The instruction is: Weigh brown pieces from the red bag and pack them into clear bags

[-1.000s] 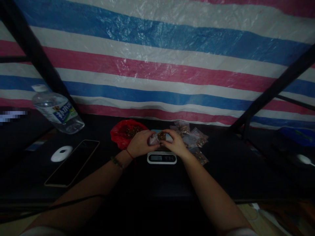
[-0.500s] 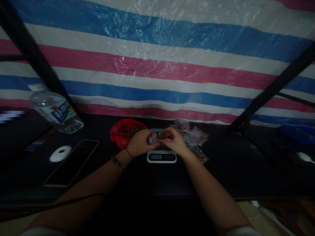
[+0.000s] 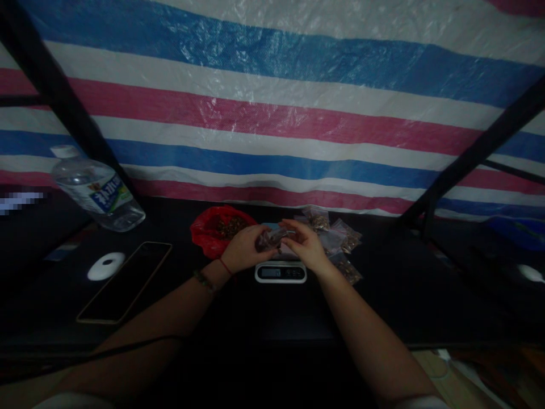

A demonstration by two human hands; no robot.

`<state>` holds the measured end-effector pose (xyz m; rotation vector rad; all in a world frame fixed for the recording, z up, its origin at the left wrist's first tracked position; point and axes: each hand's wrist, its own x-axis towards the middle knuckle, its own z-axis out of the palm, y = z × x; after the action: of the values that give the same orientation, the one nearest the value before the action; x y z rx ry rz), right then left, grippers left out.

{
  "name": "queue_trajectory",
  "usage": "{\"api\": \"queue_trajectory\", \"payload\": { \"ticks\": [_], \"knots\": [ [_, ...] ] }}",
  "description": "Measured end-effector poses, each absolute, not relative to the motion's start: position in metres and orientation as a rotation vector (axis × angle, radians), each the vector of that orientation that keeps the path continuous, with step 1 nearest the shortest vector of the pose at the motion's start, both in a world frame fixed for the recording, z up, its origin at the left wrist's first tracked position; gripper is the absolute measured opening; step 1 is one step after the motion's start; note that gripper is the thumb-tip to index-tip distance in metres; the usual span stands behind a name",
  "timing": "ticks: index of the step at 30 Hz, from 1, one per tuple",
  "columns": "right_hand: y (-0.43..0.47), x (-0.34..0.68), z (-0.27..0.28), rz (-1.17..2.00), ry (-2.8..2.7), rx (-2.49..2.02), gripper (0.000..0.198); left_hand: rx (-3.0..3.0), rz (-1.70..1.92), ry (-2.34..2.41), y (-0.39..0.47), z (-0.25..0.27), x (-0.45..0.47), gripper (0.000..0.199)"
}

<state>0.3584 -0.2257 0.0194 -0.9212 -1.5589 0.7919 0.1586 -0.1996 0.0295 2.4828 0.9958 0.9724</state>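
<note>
Above a small white digital scale (image 3: 280,272), a clear plastic bag (image 3: 269,239) with dark bits inside is held between both hands. My left hand (image 3: 243,249) closes on the bag's left side. With thumb and fingers curled, my right hand (image 3: 305,244) grips its upper right part. Just left of the hands lies an open red plastic bag (image 3: 208,241) with a heap of small brown dried pieces (image 3: 232,226) in it. Several filled zip bags (image 3: 347,236) lie to the right of the scale. The pieces' exact kind is too dim to make out.
On the left stand a clear plastic bottle (image 3: 100,190), a white round case (image 3: 106,266) and a phone (image 3: 125,282) on the black table (image 3: 404,295). Dark metal bars (image 3: 472,150) slope down at both sides before a striped tarpaulin (image 3: 272,119). A blue object (image 3: 519,232) sits far right.
The small bag's mouth, spread between the hands before with brown pieces showing in it, is now drawn together and tilted. My right fingers have shifted slightly left over it.
</note>
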Motion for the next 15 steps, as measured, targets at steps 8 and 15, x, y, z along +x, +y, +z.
{"api": "queue_trajectory", "payload": {
  "ticks": [8, 15],
  "knots": [
    [-0.2309, 0.3563, 0.0227, 0.711, -1.57, -0.896, 0.04, 2.454, 1.03, 0.98, -0.2018, 0.0291, 0.1594, 0.044],
    [-0.2336, 0.3567, 0.0243, 0.608, -1.687, -0.959, 0.044, 2.381, 1.042, 0.975, -0.1994, 0.0262, 0.1591, 0.04]
  ]
}}
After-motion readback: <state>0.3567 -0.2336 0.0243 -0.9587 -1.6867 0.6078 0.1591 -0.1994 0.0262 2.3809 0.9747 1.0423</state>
